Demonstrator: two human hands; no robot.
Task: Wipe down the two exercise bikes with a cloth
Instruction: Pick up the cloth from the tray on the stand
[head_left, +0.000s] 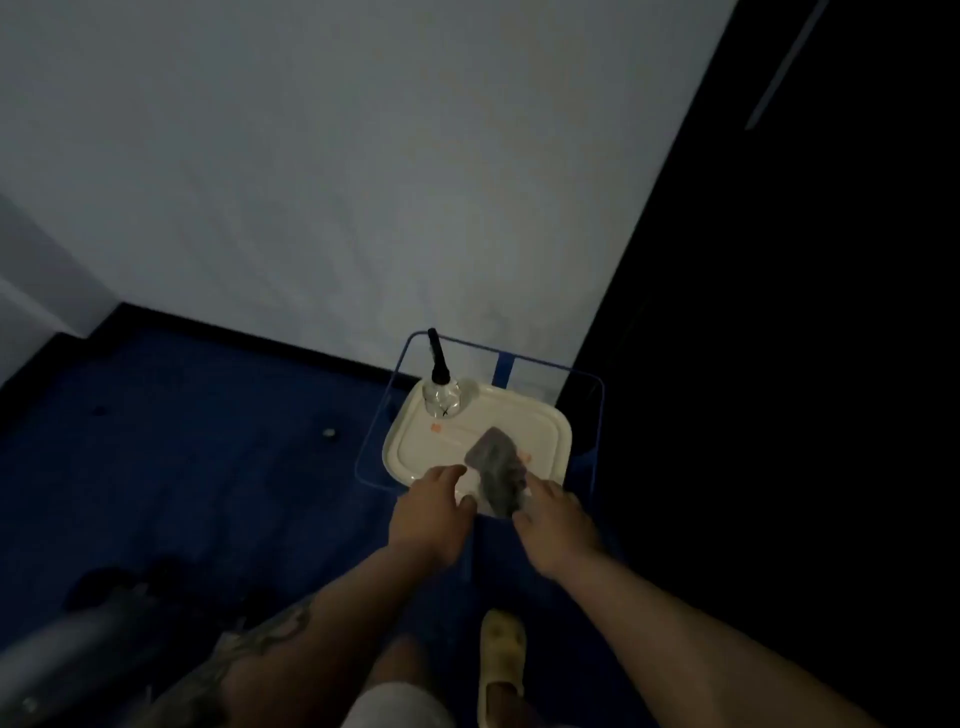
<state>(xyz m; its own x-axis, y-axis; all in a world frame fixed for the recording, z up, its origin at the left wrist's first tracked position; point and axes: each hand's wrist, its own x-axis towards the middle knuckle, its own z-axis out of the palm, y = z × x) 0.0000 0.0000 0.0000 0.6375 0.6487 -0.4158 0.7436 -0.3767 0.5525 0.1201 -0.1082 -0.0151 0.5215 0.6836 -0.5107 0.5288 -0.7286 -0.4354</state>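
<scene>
A crumpled grey cloth (497, 467) lies on a cream tray (540, 421) that rests on a blue wire-frame stand (600, 410). My right hand (553, 522) touches the cloth's near edge, fingers on it; whether it grips the cloth is unclear. My left hand (431, 512) hovers at the tray's near left rim, fingers spread, holding nothing. A clear spray bottle with a black nozzle (440, 382) stands upright at the tray's far left corner. No exercise bike is clearly in view.
The room is dim. A white wall rises behind the stand, and a black wall or panel (779, 364) fills the right side. Blue carpet (208, 467) spreads to the left. A blurred grey and black object (78, 639) sits at bottom left. My sandalled foot (501, 660) stands below the tray.
</scene>
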